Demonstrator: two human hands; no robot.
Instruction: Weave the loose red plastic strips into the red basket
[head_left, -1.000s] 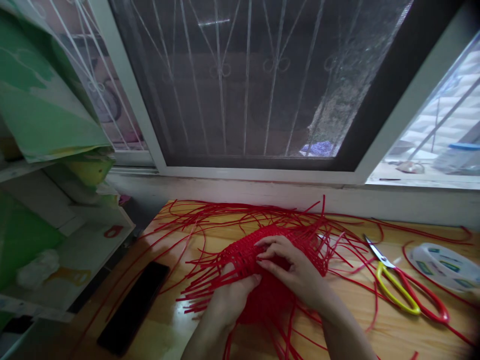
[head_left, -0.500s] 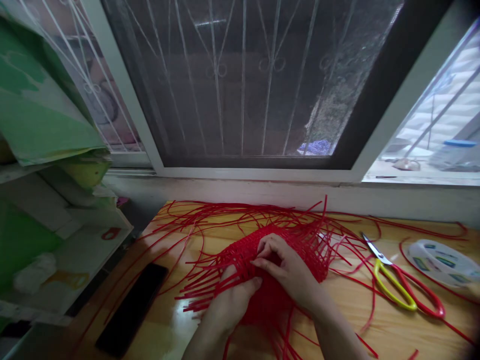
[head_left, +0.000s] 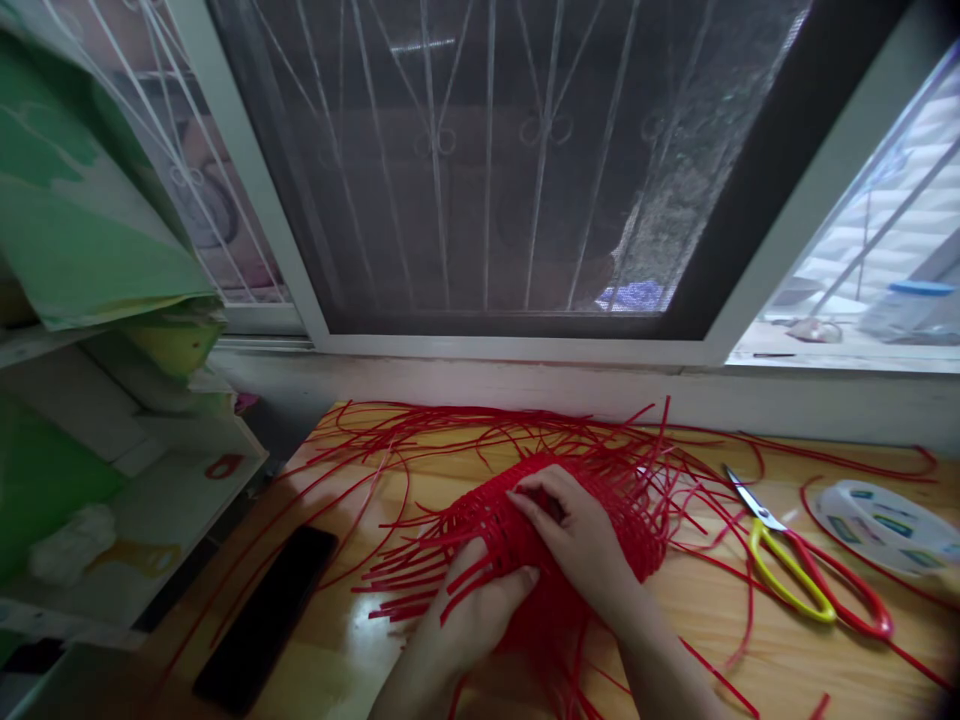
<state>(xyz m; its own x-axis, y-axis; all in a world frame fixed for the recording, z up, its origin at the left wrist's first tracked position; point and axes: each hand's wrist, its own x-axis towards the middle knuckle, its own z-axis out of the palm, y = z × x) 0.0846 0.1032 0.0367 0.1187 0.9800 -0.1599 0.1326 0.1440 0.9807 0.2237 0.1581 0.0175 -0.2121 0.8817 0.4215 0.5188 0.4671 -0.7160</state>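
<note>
red woven piece (head_left: 592, 520), both hands pressing

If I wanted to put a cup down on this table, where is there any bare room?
Bare wood shows on the table in front of the scissors, right of the right hand. Another free patch lies between the phone and the left hand. The middle and back are crowded: the woven red piece and its loose red strips spread there.

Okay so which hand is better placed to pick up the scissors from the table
Right. The right hand lies on the red woven piece nearer the scissors, which lie to its right; the left hand grips the piece's far side.
</note>
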